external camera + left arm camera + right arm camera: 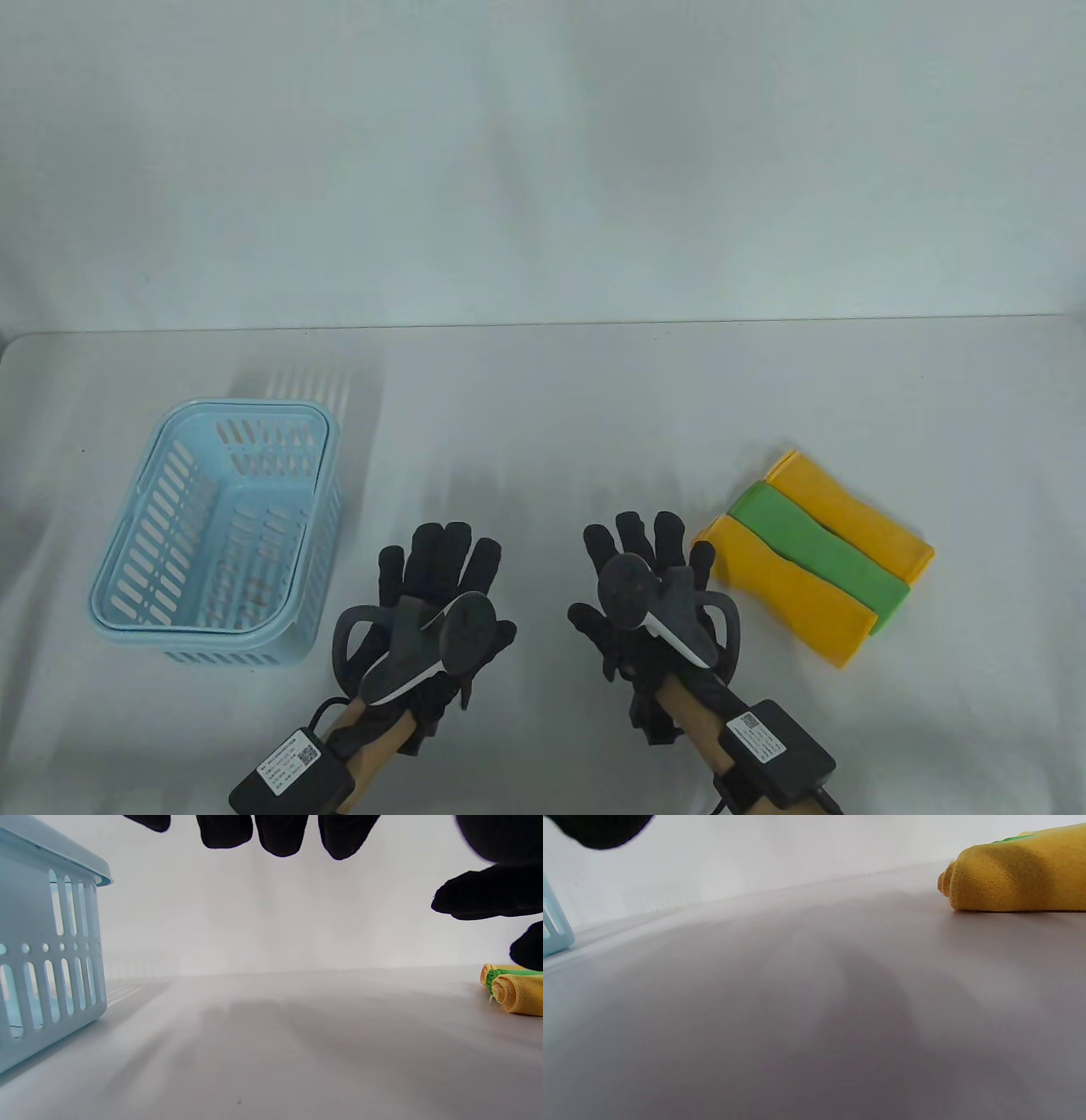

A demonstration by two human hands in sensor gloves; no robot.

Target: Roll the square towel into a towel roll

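Note:
Three towel rolls lie side by side at the right of the table: a yellow roll [789, 597] nearest me, a green roll [819, 559] in the middle and another yellow roll [857, 515] behind. The near yellow roll [1014, 878] fills the right wrist view's upper right, and the rolls' ends [511, 993] show in the left wrist view. My left hand [441, 586] and right hand [649, 569] hover flat over the table's near middle, fingers straight, holding nothing. The right hand is just left of the rolls, apart from them.
A light blue slotted basket [127, 586] stands at the left, nothing visible inside; its wall [51, 963] is close to my left hand. The white table runs back to a white wall.

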